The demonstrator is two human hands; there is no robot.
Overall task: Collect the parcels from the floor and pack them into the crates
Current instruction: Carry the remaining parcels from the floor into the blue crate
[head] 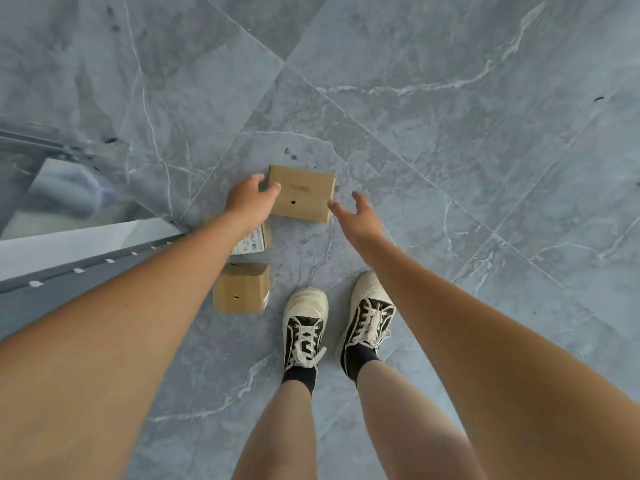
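A flat brown cardboard parcel lies on the grey marble floor ahead of my feet. My left hand reaches to its left edge, thumb over the top face and fingers at the far corner. My right hand hovers at the parcel's right edge with fingers spread, one fingertip near the lower right corner. A second parcel with a white label lies partly hidden under my left wrist. A small cube-shaped parcel sits nearer me, to the left of my shoes.
A grey metal shelf rack with a perforated post runs along the left, holding a pale blurred item. My two shoes stand just behind the parcels. Marble floor tiles stretch right and ahead.
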